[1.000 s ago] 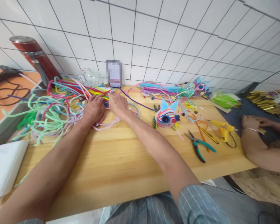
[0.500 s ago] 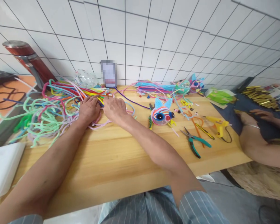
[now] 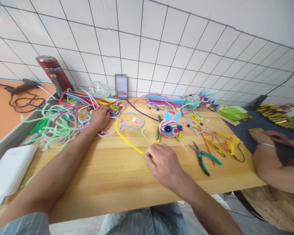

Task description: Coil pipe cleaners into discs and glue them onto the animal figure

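Observation:
A thin yellow pipe cleaner is pinched at one end by my right hand, above the middle of the wooden table. Its other end trails back toward a bundle of mixed-colour pipe cleaners. On the near side of that bundle lies my left hand, palm down with the fingers stretched over the strands; the fingertips are partly hidden. Beyond my right hand sits a round animal head with blue ears, big eyes and a red nose.
Pliers, a yellow cutter and a yellow glue gun lie at the right. Pale green pipe cleaners, a red flask and a white power bank are at the left. A co-worker's arm is at far right.
My right hand has moved from the bundle toward me and to the right, drawing out the yellow pipe cleaner. My left hand stays on the bundle. The view has shifted slightly.

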Available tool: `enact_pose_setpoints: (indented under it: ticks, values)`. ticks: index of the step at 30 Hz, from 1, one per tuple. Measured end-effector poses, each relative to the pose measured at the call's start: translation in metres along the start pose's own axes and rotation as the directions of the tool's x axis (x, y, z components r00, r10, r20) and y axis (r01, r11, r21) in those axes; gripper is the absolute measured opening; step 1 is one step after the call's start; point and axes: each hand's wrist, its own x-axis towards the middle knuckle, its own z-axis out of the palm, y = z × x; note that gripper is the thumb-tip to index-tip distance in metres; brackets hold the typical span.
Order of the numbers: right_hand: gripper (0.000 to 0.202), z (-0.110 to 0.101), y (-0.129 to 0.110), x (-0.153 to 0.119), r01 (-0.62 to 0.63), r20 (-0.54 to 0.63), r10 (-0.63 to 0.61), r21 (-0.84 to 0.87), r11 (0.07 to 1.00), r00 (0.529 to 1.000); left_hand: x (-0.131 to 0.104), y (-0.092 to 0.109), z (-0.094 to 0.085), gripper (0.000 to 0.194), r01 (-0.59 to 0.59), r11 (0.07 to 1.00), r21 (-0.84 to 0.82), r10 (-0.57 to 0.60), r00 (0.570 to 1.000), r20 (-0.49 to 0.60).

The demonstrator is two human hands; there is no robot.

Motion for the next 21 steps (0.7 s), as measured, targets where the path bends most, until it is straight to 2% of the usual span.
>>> enact_pose_setpoints:
  ticks: [2, 6, 12, 17, 19, 21]
  values:
    - [0.021, -0.011, 0.009, -0.030, 0.005, -0.044, 0.002, 0.158, 0.987, 0.999, 0.002, -0.003, 0.002, 0.045, -0.004, 1.000, -0.024, 0.004, 1.000, -0.003]
    - [0.018, -0.029, 0.027, -0.078, -0.076, -0.088, 0.121, 0.399, 0.914, 0.989, 0.010, -0.006, 0.004, 0.043, 0.022, 0.983, -0.181, -0.026, 0.999, -0.021]
    - [0.011, -0.031, 0.053, -0.124, -0.066, -0.244, 0.304, 0.671, 0.739, 0.921, 0.011, 0.004, -0.007, 0.038, 0.063, 0.942, -0.329, -0.082, 0.996, -0.043]
    - [0.014, -0.021, 0.079, -0.148, -0.161, -0.199, 0.466, 0.765, 0.624, 0.862, 0.013, 0.006, -0.037, 0.047, 0.165, 0.877, -0.451, -0.229, 0.969, -0.090]
    - [0.017, -0.017, 0.089, -0.156, -0.221, -0.158, 0.520, 0.774, 0.593, 0.840, 0.018, 0.011, -0.057, 0.045, 0.182, 0.861, -0.475, -0.273, 0.954, -0.128]
    - [0.021, -0.014, 0.098, -0.163, -0.264, -0.125, 0.560, 0.784, 0.562, 0.819, 0.020, 0.025, -0.081, 0.037, 0.177, 0.834, -0.523, -0.308, 0.935, -0.176]
